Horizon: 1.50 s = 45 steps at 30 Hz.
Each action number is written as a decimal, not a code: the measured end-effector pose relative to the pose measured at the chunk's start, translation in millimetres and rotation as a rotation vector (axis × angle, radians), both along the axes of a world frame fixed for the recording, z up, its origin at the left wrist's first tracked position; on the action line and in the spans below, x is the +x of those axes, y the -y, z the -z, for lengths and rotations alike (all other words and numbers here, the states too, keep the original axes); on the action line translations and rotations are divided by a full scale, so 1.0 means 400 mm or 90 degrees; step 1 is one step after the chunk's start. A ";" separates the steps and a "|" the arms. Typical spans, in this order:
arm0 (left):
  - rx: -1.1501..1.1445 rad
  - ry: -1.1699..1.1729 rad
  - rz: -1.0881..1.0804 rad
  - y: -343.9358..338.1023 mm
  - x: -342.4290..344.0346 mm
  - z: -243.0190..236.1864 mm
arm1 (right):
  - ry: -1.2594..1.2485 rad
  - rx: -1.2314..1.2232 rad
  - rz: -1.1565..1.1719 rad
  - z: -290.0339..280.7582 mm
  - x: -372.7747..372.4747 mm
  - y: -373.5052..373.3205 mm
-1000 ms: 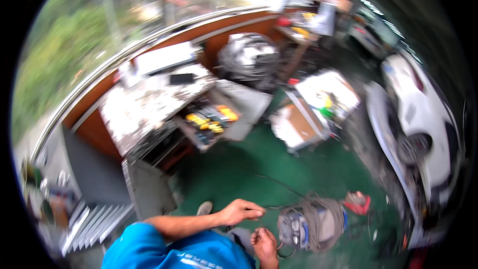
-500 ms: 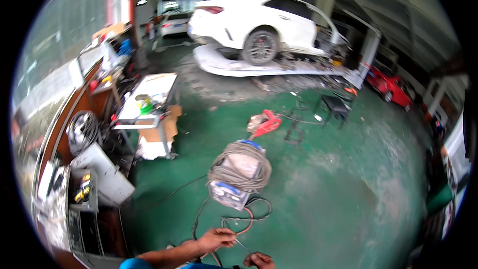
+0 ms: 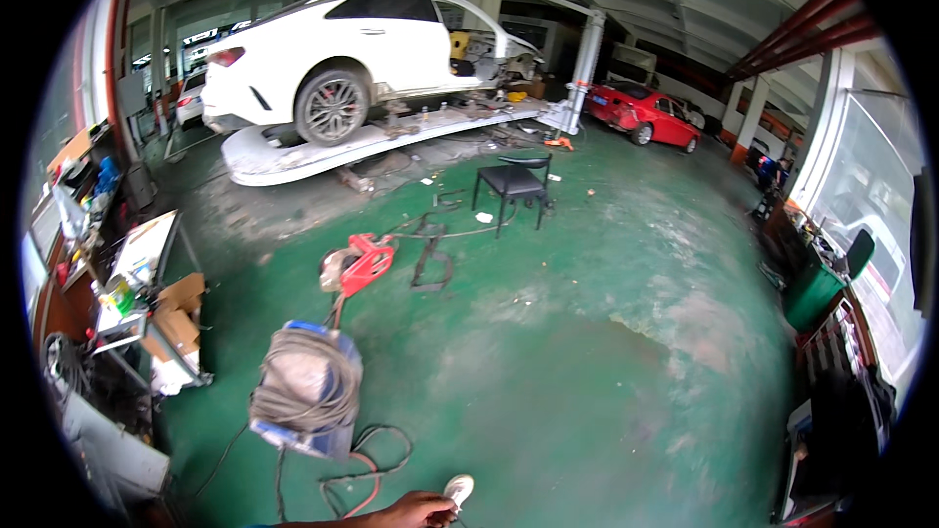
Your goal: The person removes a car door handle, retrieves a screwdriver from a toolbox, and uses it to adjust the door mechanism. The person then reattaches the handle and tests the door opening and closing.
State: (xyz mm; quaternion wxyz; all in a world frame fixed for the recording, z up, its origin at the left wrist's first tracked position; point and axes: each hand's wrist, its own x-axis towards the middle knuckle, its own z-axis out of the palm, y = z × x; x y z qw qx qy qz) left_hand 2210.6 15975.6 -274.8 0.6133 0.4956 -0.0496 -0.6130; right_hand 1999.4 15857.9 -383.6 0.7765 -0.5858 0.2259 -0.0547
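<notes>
My left hand (image 3: 419, 510) reaches in at the bottom centre, fingers closed round something thin, hard to make out. My right hand is out of view. A white shoe (image 3: 459, 492) shows just beyond the left hand. A blue and grey machine (image 3: 306, 381), wrapped in coiled grey cable, lies on the green floor ahead and to the left, with dark and red cables (image 3: 377, 455) looping between it and the hand. Beyond it is a red tool (image 3: 364, 264) with a metal piece and more cords.
A white car (image 3: 401, 44) stands on a lift platform (image 3: 264, 164). A black chair (image 3: 511, 179) is mid-floor, a red car (image 3: 650, 115) behind. A cluttered trolley (image 3: 145, 244) and bench items line the left; a green bin (image 3: 812, 293) stands right.
The view has swung right and up from the left-hand benches to the cars. The machine now lies further left in view. My right hand has dropped out of sight.
</notes>
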 end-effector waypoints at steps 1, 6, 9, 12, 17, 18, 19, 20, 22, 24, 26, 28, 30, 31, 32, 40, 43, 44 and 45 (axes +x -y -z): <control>0.018 -0.015 -0.003 0.091 0.028 0.012 | -0.016 0.004 0.012 0.017 0.022 0.090; 0.033 0.096 0.096 0.634 0.248 0.166 | -0.134 0.005 0.224 0.056 -0.037 0.580; -0.027 0.186 0.182 0.987 0.341 -0.006 | -0.232 0.030 0.589 0.161 -0.267 0.746; -0.088 0.328 0.310 1.286 0.426 -0.126 | -0.425 0.064 0.606 0.248 -0.434 0.821; -0.098 0.698 0.439 1.755 0.563 -0.007 | -0.496 0.171 0.615 0.300 -0.373 1.101; -0.114 0.756 0.441 1.842 0.593 0.039 | -0.491 0.177 0.615 0.322 -0.344 1.189; -0.087 0.770 0.433 1.929 0.641 0.127 | -0.477 0.171 0.607 0.347 -0.312 1.303; -0.060 0.777 0.428 1.991 0.687 0.241 | -0.456 0.160 0.602 0.363 -0.277 1.424; 0.192 0.849 0.459 2.065 0.790 0.493 | -0.369 0.086 0.582 0.407 -0.207 1.730; 0.345 0.472 0.294 1.911 0.923 0.627 | -0.170 -0.037 0.534 0.445 -0.085 2.077; 0.399 0.247 0.138 1.937 0.914 0.673 | -0.265 -0.081 0.584 0.337 0.014 2.520; 0.455 0.617 0.611 1.944 0.949 0.643 | -0.309 -0.180 0.551 0.146 0.204 2.879; 0.468 0.588 0.636 2.010 0.928 0.651 | -0.115 -0.121 0.579 -0.144 0.376 3.161; 0.569 0.313 0.379 2.088 0.908 0.662 | -0.103 -0.127 0.585 -0.248 0.430 3.280; 0.579 0.232 0.297 2.179 0.904 0.672 | -0.080 -0.129 0.585 -0.319 0.486 3.390; 0.436 0.209 0.261 3.287 1.088 0.765 | 0.052 -0.041 0.455 0.050 0.652 4.126; 0.345 0.306 0.257 3.808 1.286 0.713 | -0.159 0.101 0.631 0.285 0.545 4.202; 0.280 0.323 0.251 4.024 1.345 0.689 | -0.056 0.166 0.710 0.347 0.439 4.207; 0.227 0.344 0.217 4.201 1.425 0.641 | -0.261 0.001 0.574 0.359 0.377 4.230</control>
